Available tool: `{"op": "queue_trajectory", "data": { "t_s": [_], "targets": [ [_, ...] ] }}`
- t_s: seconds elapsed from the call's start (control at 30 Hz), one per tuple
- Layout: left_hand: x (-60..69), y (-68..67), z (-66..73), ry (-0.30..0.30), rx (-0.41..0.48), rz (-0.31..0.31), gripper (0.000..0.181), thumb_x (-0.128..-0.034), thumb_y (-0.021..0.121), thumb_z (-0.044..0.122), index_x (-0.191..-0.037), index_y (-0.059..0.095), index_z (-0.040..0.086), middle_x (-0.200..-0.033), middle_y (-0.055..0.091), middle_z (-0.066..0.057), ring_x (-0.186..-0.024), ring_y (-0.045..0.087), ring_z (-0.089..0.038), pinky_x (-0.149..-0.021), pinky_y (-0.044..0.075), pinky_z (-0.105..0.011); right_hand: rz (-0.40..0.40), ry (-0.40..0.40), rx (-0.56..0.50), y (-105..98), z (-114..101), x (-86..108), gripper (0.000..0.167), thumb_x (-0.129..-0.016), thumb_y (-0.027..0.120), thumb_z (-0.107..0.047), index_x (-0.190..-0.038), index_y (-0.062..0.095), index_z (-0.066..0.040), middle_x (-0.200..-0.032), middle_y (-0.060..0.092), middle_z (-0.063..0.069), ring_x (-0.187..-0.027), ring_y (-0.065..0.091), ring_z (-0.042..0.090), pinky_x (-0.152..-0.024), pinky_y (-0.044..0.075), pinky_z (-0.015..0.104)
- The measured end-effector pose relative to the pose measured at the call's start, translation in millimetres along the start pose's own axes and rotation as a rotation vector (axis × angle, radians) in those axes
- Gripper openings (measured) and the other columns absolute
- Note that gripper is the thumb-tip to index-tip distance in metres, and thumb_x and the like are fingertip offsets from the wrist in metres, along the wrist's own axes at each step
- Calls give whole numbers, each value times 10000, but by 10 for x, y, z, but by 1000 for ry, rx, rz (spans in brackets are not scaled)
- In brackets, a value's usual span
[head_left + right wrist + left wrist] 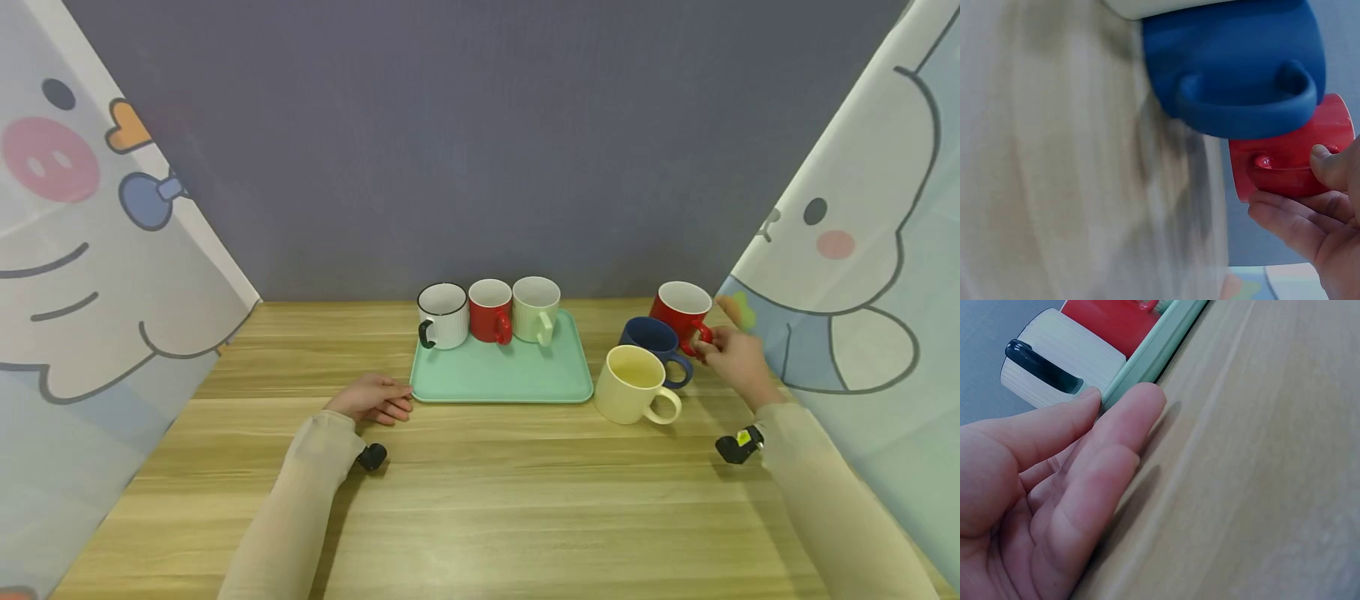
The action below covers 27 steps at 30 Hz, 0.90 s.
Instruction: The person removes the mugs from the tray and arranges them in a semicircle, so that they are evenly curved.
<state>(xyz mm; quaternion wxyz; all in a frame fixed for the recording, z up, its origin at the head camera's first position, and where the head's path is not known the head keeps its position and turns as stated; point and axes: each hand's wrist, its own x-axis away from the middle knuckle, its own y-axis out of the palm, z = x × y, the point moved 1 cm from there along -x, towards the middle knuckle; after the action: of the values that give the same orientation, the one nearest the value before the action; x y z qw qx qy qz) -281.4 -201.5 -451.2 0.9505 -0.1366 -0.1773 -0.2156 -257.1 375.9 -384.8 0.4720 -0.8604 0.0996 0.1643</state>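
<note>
My right hand (737,360) pinches the handle of a red mug (670,315), which has a white inside, at the back right. In the right wrist view the thumb lies on that handle and the other fingers are beneath it. A navy blue mug (649,335) stands just in front of the red one, and a pale yellow mug (624,398) is nearer still. My left hand (372,397) holds the front left corner of a mint green tray (495,379) between thumb and forefinger, its other fingers loosely bent.
Along the tray's back edge stand a white ribbed mug (448,323) with black handle, another red mug (483,323) and a pale green mug (528,321). All sit on a wooden table (525,500). A dark grey panel (480,150) rises behind, with cartoon cloths at both sides.
</note>
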Motion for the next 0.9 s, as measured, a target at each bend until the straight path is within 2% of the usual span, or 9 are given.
{"op": "queue_trajectory", "data": {
  "t_s": [0.23,0.43,0.53,0.77,0.9],
  "targets": [
    [7,11,-10,-11,8,5,351,-1028,570,180,-1211,594,-119,-834,717,-44,-728,713,-138,-656,591,-305,28,-17,29,48,96,115,130,-912,654,-26,-889,640,102,-670,647,95,-585,485,112,-507,379,250],
    [19,-7,-4,-4,1,6,338,-1033,565,178,-1192,605,-118,-835,717,-39,-730,712,-134,-657,589,-299,53,-35,45,55,122,160,128,-887,677,-9,-852,636,107,-672,667,141,-589,496,136,-493,373,252],
    [29,-24,16,-1,-1,10,338,-1036,560,182,-1191,606,-116,-834,717,-36,-731,711,-130,-660,589,-297,55,-43,42,61,138,174,125,-884,679,-2,-829,626,97,-666,675,151,-579,501,112,-488,371,243],
    [14,-26,14,-6,-3,17,348,-1032,571,188,-1200,601,-116,-842,719,-46,-741,714,-138,-669,591,-306,54,-65,15,92,168,226,115,-865,685,20,-794,622,86,-674,676,164,-558,467,-55,-488,380,195],
    [-7,-6,6,-8,1,16,338,-1029,577,186,-1189,610,-109,-842,719,-51,-738,713,-139,-665,591,-304,25,-40,-31,115,203,273,102,-884,660,34,-835,615,112,-707,680,191,-560,486,-75,-488,405,154]
  ]
}}
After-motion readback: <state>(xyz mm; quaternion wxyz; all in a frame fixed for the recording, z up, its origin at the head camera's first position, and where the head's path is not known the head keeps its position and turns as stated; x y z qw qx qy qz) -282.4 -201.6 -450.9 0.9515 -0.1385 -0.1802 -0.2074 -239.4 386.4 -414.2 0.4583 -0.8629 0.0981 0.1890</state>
